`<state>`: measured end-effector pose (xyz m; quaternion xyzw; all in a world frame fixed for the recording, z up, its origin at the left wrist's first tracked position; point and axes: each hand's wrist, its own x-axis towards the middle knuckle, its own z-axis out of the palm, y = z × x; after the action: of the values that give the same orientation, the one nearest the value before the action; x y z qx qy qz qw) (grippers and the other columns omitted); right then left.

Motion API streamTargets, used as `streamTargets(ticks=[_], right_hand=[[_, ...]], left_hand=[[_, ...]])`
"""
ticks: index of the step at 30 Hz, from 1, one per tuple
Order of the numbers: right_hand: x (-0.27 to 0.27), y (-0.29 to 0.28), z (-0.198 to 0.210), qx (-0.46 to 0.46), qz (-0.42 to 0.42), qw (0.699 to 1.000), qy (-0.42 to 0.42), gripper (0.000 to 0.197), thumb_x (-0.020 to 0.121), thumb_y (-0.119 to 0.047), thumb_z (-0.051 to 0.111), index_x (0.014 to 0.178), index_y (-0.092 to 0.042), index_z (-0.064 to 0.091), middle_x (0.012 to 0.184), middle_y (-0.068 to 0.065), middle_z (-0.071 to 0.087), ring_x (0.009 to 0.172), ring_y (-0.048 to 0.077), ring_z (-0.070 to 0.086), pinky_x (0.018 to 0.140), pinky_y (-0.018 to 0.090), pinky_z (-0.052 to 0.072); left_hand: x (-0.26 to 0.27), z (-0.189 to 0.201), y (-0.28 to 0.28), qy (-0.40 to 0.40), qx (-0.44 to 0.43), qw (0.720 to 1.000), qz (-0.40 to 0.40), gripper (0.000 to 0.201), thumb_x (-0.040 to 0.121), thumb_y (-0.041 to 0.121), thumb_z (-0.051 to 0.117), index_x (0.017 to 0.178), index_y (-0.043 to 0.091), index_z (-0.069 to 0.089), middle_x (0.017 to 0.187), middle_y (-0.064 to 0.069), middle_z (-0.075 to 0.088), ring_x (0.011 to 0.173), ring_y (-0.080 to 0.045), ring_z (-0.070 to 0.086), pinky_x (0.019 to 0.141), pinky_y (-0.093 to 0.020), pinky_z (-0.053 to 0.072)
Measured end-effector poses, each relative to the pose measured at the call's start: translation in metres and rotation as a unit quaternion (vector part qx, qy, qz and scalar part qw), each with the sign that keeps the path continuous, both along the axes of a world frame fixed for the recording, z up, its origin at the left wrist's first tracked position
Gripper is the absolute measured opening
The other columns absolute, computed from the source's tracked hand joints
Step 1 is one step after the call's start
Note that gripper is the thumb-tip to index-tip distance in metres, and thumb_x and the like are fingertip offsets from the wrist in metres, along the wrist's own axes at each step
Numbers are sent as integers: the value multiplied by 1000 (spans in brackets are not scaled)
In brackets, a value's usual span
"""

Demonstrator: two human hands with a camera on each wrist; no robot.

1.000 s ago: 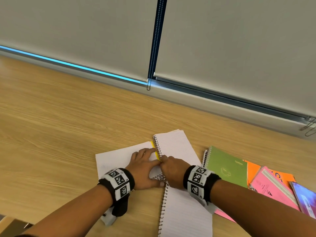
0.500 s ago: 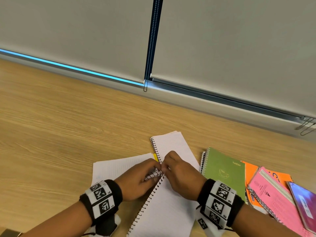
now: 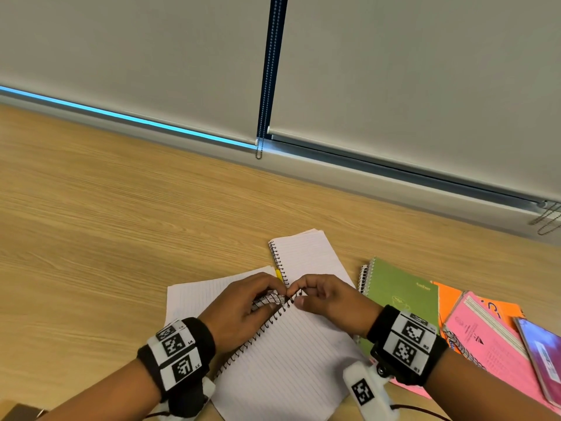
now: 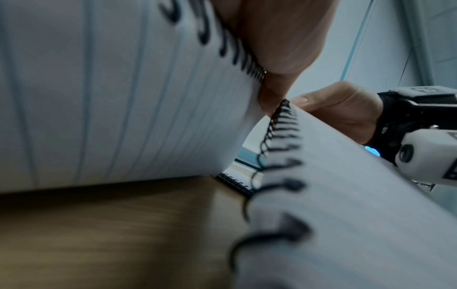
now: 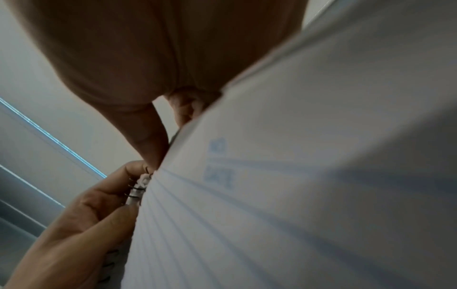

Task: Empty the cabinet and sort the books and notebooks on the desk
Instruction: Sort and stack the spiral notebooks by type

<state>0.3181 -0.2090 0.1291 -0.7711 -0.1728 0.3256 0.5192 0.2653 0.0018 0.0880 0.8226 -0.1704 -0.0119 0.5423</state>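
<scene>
Head view shows a wooden desk (image 3: 106,226) running along a wall with two lowered roller blinds (image 3: 136,56) and a bead chain (image 3: 268,74) hanging between them. Compared with half a second earlier, the framing and the layout on the desk are nearly unchanged; the hands have shifted only slightly.

A spiral notebook with white lined pages (image 3: 291,360) lies open at the near centre of the desk, its black wire binding (image 3: 258,332) running diagonally. A second open lined notebook (image 3: 306,256) lies behind it, touching it, with a yellow strip (image 3: 278,274) beside its coil. A loose-looking lined page (image 3: 194,293) extends to the left under the left wrist.

To the right lie a green spiral notebook (image 3: 397,287), an orange cover (image 3: 449,299) partly under a pink notebook (image 3: 485,338), and a purple book (image 3: 543,350) at the frame edge.

The left hand (image 3: 239,311) pinches a short section of the wire binding between thumb and fingers. The right hand (image 3: 331,299) is curled, its fingertips (image 4: 304,100) gripping the top end of the same binding. Both hands meet at that point, almost touching, as they did half a second ago. Each wrist carries a black band with printed markers (image 3: 179,354).
</scene>
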Motion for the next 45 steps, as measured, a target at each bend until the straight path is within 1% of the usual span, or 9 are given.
streamTargets(ticks=[5,8,13,22,28,32,38,42,45], right_hand=[[1,-2,11,-9,17,1000,25,15,96,-12,60,108,-14,68,60,3,35,45,8,26,43,19,20],[-1,-2,15,-30,22,999,31,22,95,-14,61,80,-27,70,54,-4,36,44,7,26,43,19,20],[-2,5,15,-86,-7,996,-11,27,91,-16,65,80,8,58,51,-5,35,43,5,25,44,17,23],[2,20,27,-252,118,955,-100,24,89,-21,64,71,-6,62,53,-5,40,47,6,34,51,18,30],[18,25,30,-298,212,928,-68,18,89,-30,65,83,-14,68,74,-4,59,66,7,48,68,25,40],[21,17,25,-257,203,945,-11,16,90,-33,65,75,-27,67,67,-10,55,59,1,42,66,22,36],[21,22,19,-262,193,945,-42,29,95,-29,58,66,-29,57,50,-16,50,48,-2,42,59,17,33],[22,16,21,-258,206,943,-28,23,95,-29,56,78,-15,61,65,-6,48,60,7,40,65,25,34],[22,7,21,-194,194,961,1,31,88,-37,57,84,-6,61,75,5,47,71,17,39,72,33,32]], left_hand=[[1,3,1,-9,-4,1000,3,25,89,10,60,105,28,64,108,15,66,107,-10,62,91,-31,50],[1,5,1,-33,7,999,3,29,83,3,59,99,28,63,102,15,62,102,-10,61,87,-24,48],[-6,14,0,-34,46,998,-11,25,72,15,52,91,30,56,100,16,50,92,-12,56,81,-35,49],[-12,0,-4,-63,77,995,-21,7,89,20,57,86,25,61,102,20,48,102,-7,51,87,-21,44],[-28,-16,-18,86,-94,992,25,17,93,15,55,83,28,57,102,10,51,105,-16,53,95,-25,45],[-30,-21,-22,89,-93,991,25,11,96,17,51,85,18,54,98,11,50,100,-15,53,93,-26,44],[-26,-22,-22,103,-120,987,40,12,93,26,49,81,29,51,90,7,52,87,-10,52,83,-20,44],[-21,-18,-13,111,-58,992,-15,11,98,30,51,87,31,54,93,9,57,95,-11,55,90,-27,46],[-13,-13,-2,28,75,995,-51,14,95,47,44,93,36,53,98,20,54,103,-5,49,96,-27,38]])
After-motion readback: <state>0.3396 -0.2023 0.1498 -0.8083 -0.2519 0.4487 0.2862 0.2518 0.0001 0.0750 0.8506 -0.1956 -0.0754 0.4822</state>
